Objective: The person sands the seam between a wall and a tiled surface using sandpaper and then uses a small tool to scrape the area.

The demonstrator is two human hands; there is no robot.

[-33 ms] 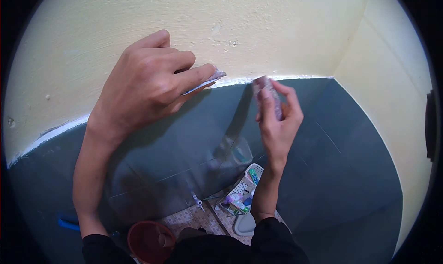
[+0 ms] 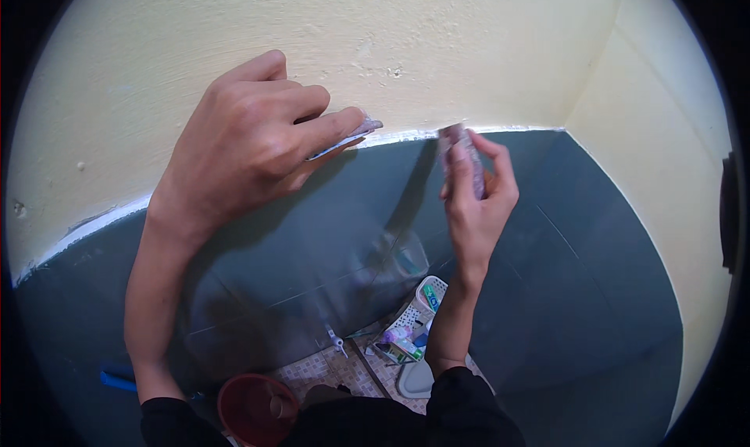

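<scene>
My left hand (image 2: 258,130) is against the cream wall at upper left, its fingers closed on a thin, flat, greyish-white folded piece (image 2: 349,141). That piece lies along the white strip (image 2: 406,137) on the upper edge of the dark green tiles. To its right, my right hand (image 2: 478,189) pinches a mottled purplish-grey flat piece (image 2: 458,138) between thumb and fingers. Its upper end is at the white strip. What either piece is made of I cannot make out.
The cream wall (image 2: 500,48) turns a corner at right. Below are dark green tiles (image 2: 547,291), a tap (image 2: 336,341), a white basket (image 2: 406,316) with toiletries, a grey soap-dish-like tray (image 2: 416,380), a red bucket (image 2: 242,404) and a blue object (image 2: 117,380).
My right hand and its purplish-grey piece have shifted slightly right and up along the strip. My left hand has stayed in place.
</scene>
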